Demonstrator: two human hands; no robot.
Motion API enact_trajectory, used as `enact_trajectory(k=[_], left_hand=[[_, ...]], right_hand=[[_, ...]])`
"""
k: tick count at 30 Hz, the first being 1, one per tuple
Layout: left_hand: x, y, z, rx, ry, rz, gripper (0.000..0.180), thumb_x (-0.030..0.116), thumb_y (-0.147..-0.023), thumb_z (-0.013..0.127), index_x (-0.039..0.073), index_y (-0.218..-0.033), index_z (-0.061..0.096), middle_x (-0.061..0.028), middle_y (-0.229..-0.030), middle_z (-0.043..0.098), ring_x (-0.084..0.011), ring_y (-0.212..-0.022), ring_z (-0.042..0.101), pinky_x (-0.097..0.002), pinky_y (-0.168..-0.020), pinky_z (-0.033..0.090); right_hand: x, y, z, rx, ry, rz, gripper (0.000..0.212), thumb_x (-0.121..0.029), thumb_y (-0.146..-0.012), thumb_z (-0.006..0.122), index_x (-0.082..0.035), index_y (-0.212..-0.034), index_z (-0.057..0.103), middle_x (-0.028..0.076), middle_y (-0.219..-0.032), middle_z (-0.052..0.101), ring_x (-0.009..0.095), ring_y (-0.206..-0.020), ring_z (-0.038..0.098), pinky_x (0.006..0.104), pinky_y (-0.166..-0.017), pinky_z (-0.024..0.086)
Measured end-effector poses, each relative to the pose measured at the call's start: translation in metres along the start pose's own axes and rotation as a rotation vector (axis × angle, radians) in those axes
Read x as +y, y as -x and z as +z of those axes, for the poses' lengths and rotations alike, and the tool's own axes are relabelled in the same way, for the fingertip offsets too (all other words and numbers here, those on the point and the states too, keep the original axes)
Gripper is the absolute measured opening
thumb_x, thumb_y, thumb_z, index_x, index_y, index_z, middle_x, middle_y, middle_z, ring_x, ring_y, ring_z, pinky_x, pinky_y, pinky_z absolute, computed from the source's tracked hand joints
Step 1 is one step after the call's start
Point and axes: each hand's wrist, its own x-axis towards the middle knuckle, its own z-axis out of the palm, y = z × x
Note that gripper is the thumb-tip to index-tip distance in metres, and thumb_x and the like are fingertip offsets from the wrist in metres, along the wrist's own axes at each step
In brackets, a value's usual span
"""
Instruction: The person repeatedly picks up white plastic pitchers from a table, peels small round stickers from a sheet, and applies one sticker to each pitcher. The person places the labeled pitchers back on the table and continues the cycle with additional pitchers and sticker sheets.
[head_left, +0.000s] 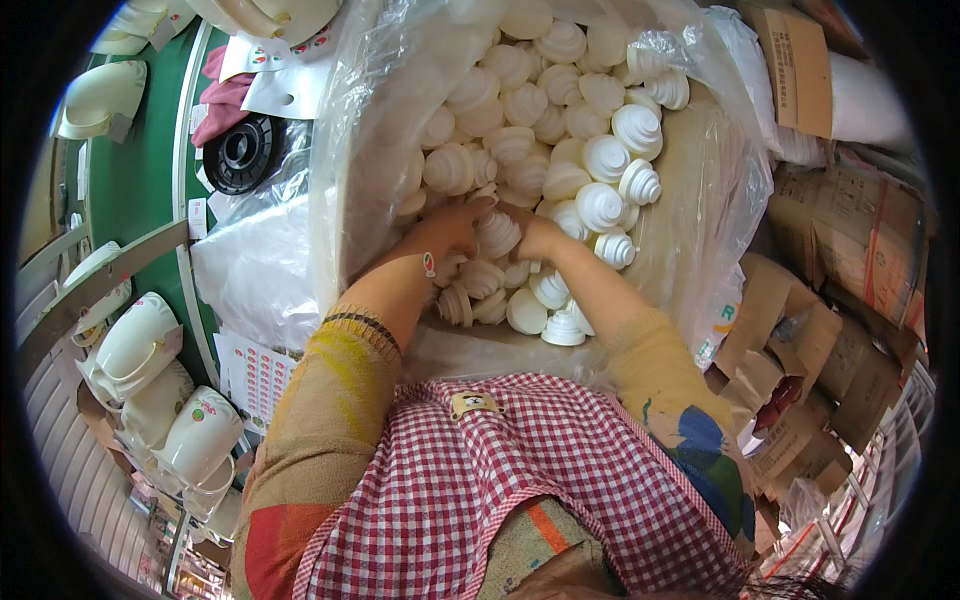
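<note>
Both my arms reach into a large plastic-lined box [690,200] heaped with white plastic lids [600,205], each round and stepped in rings toward a narrow top. Between my hands sits one such lid [497,236]. My left hand [452,230] curls round its left side, with the fingertips partly hidden among the lids. From the right, my right hand [537,238] closes against the same lid with bent fingers. A small red and green sticker [429,264] clings to my left forearm near the wrist.
Clear plastic film drapes over the box's edges. Left of it are a black ribbed round part [243,153], a sticker sheet [255,380] and a green conveyor belt [150,190]. White glossy jug-like housings [140,345] stand farther left. Cardboard cartons [840,235] pile up at right.
</note>
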Motion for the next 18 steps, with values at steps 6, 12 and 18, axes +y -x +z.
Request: enact_trajectory(k=[6,12,18], left_hand=[[-0.008,-0.016,-0.017,-0.142,0.167,0.043,0.11,0.01,-0.043,0.082,0.014,-0.137,0.026,-0.0163,-0.12,0.052,-0.0306,-0.109,0.052,-0.0384,-0.088,0.045],[0.039,0.036,-0.046,-0.127,0.417,0.245,0.104,0.014,-0.046,0.084,0.004,-0.133,0.027,-0.0172,-0.113,0.055,-0.0291,-0.107,0.052,-0.0372,-0.09,0.043],[0.078,0.138,-0.065,0.084,0.391,0.316,0.113,0.009,-0.052,0.079,0.021,-0.142,0.012,-0.013,-0.126,0.05,-0.0297,-0.112,0.051,-0.0363,-0.092,0.041]], right_hand=[[-0.002,-0.012,-0.017,-0.134,-0.315,0.12,0.099,-0.014,-0.05,0.079,-0.01,-0.136,0.033,0.015,-0.12,0.053,0.025,-0.104,0.054,0.0325,-0.087,0.046],[-0.005,0.03,-0.034,0.026,-0.599,-0.029,0.078,-0.002,-0.06,0.073,-0.007,-0.131,0.041,0.007,-0.117,0.054,0.017,-0.103,0.052,0.0314,-0.089,0.045],[-0.066,0.08,-0.063,0.106,-0.672,-0.08,0.037,-0.007,-0.086,0.056,-0.007,-0.123,0.05,0.003,-0.119,0.055,0.014,-0.108,0.052,0.0307,-0.093,0.042]])
